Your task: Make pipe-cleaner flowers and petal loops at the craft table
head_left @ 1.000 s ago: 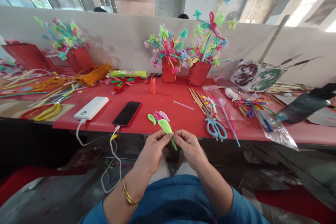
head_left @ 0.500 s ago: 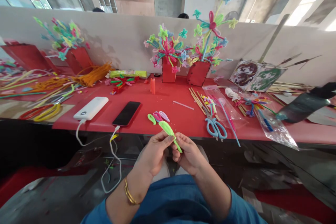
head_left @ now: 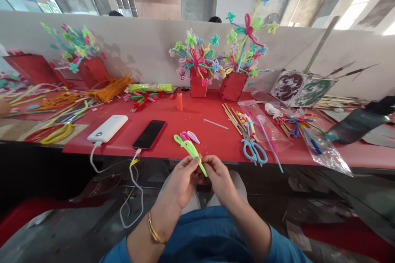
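Note:
In front of my lap, just off the table edge, my left hand [head_left: 180, 181] pinches a bright green pipe cleaner [head_left: 190, 148] bent into a long petal-like loop with a tail. My right hand [head_left: 219, 178] is closed at the tail, its thumb and fingertips pressed together against it. Part of the tail is hidden by the fingers. Just beyond the loop lie a pink pipe-cleaner loop [head_left: 185, 134], a lilac loop [head_left: 193, 137] and another green loop [head_left: 177, 138], which the held piece partly overlaps in view.
Left on the red table [head_left: 197, 117] are a phone [head_left: 149, 134] and a white power bank [head_left: 107, 128], both with cables. Blue-handled scissors [head_left: 253, 150] and sticks [head_left: 232, 118] lie right. Red vases [head_left: 233, 86] of pipe-cleaner flowers stand behind; a dark bottle [head_left: 358, 123] is far right.
The green pipe cleaner has shifted slightly left and its loop tips farther toward the table. My right fingers have moved up along the tail. A blurred hand-like shape enters at the far left edge.

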`<state>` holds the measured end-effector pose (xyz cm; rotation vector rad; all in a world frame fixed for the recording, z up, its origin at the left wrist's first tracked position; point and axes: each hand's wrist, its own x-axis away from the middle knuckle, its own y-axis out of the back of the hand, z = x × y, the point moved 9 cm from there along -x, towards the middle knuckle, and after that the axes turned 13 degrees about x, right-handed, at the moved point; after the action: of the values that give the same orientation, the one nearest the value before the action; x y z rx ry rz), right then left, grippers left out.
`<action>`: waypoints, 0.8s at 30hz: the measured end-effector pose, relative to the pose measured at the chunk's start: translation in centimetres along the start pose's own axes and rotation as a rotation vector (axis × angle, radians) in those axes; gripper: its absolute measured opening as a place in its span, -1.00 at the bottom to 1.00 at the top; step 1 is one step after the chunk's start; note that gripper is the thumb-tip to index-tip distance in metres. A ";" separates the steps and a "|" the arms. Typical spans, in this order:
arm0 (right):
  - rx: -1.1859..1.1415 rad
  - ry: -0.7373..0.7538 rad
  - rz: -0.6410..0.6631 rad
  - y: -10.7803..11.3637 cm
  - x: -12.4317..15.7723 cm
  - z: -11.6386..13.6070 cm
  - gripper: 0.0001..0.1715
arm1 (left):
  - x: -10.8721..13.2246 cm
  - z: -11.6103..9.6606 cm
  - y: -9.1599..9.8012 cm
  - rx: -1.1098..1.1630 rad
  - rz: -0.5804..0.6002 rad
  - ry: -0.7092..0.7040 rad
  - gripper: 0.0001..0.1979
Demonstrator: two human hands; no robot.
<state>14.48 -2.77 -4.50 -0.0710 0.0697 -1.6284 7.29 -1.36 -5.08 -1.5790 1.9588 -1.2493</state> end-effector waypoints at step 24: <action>-0.503 -0.304 0.235 -2.1 0.9 -0.6 -0.75 | 0.7 0.6 -1.0 -0.088 0.149 -0.002 -0.81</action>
<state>12.33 -3.54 -4.89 -0.6704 0.2432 -1.3183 8.12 -2.28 -4.41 -1.4426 2.1135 -1.1165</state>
